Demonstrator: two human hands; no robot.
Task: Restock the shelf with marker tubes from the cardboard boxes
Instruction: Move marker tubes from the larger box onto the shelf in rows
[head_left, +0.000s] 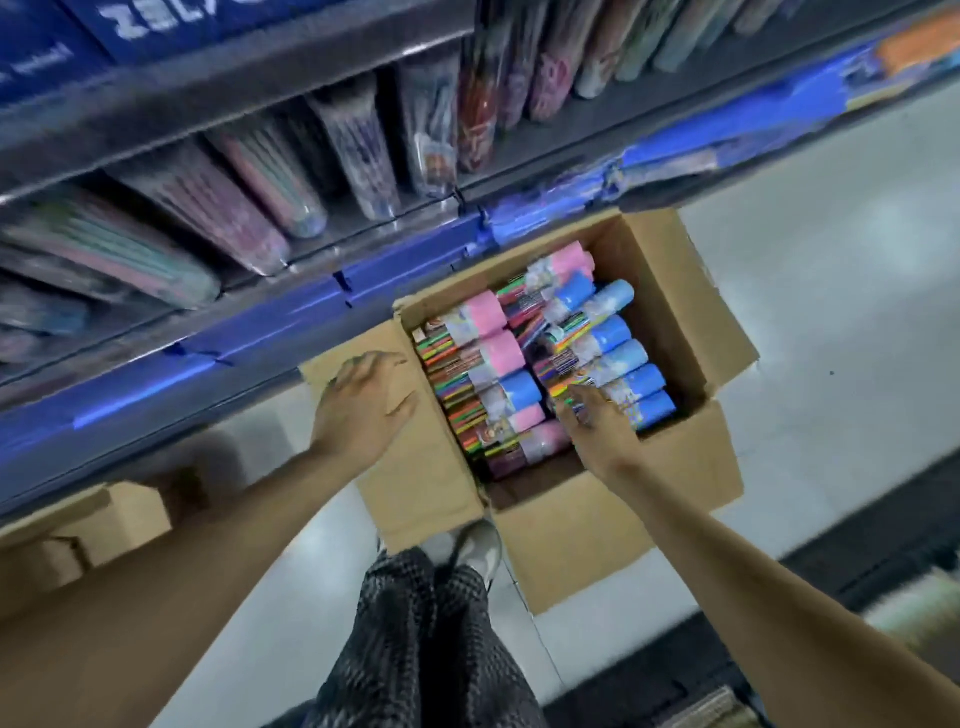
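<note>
Marker tubes (613, 358) lie under right grip (597, 426), seemingly touching.

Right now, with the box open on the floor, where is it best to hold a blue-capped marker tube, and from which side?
Probably from above, around the blue-capped marker tube near its cap. The tubes lie flat and tightly packed in the cardboard box, so only their tops show. The right hand already reaches there.

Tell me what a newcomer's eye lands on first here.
First, the open brown cardboard box on the pale floor, packed with pink- and blue-capped clear marker tubes. The right hand reaches into them; the left hand rests on the box's left flap. Above runs the blue-edged shelf.
</note>
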